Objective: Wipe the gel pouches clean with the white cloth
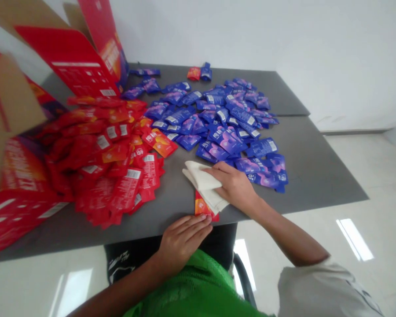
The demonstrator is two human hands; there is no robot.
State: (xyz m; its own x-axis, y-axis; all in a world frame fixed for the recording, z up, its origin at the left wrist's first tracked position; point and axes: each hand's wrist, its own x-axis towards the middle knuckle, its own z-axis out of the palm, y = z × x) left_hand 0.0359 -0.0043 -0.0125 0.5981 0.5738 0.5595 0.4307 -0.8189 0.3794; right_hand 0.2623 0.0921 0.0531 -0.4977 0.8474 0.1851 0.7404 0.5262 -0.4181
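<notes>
Item: one red sachet point(203, 208), lying at the near edge of the grey desk point(320, 171), its long axis running roughly away from the person, its far end hidden beneath a folded off-white wipe point(201, 180); we could not read its print. We recorded the right hand point(232, 187) resting on the wipe, its fingers point(214, 174) laid across the top; the thumb was out of sight, so we could not tell whether they gripped it. The left hand point(183, 242) lay open and flat, its fingers point(198, 224) together, tips touching the sachet's near end, holding nothing. We also listed a heap of red sachets point(102, 154), a spread of blue sachets point(224, 123) beyond, and an open red carton point(75, 57), cut off by the frame.
</notes>
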